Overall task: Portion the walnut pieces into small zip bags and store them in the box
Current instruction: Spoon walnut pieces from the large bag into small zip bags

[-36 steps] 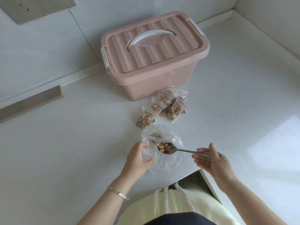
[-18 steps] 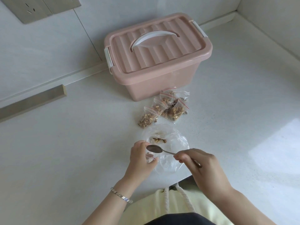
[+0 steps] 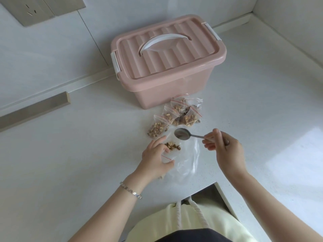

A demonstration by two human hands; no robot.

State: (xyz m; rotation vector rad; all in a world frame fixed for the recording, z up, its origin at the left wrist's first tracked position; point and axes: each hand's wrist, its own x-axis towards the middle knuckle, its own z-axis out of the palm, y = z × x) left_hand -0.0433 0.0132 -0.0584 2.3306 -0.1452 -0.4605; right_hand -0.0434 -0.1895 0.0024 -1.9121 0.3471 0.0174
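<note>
Through the head camera we see our left hand [image 3: 154, 158] at the centre of the white counter [image 3: 70, 154]. Its thumb and curled fingers pinch the red-striped mouth of a small zip bag [image 3: 167, 155]. Walnut pieces [image 3: 173, 146] show through the clear plastic at that hand's one o'clock. At three o'clock our right hand [image 3: 225, 149] has its fingers curled round the handle of a metal spoon [image 3: 183, 134]. The spoon's bowl looks empty and points to nine o'clock, above a large clear plastic bag [image 3: 188, 161]. Just beyond the spoon, at twelve o'clock, the filled bags [image 3: 176, 116] lie in a heap. Behind them stands the pink box [image 3: 167, 67], its lid on.
</note>
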